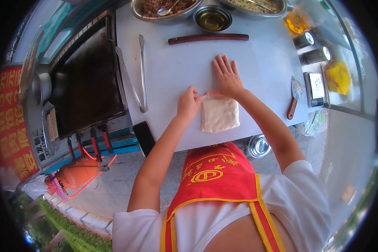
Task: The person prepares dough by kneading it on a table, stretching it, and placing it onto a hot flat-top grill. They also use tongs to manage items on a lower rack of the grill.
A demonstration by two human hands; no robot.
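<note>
Folded dough sheet (219,114): flat on white worktable (176,71), near front edge. Left hand (187,103) pinching upper left corner; right hand (227,76) open, palm flat just beyond top edge. Best pressed evenly, corners aligned, without tearing thin dough.

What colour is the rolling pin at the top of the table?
Dark reddish-brown, a plain wooden rolling pin lying crosswise on the white table. Head view shows it clearly.
</note>
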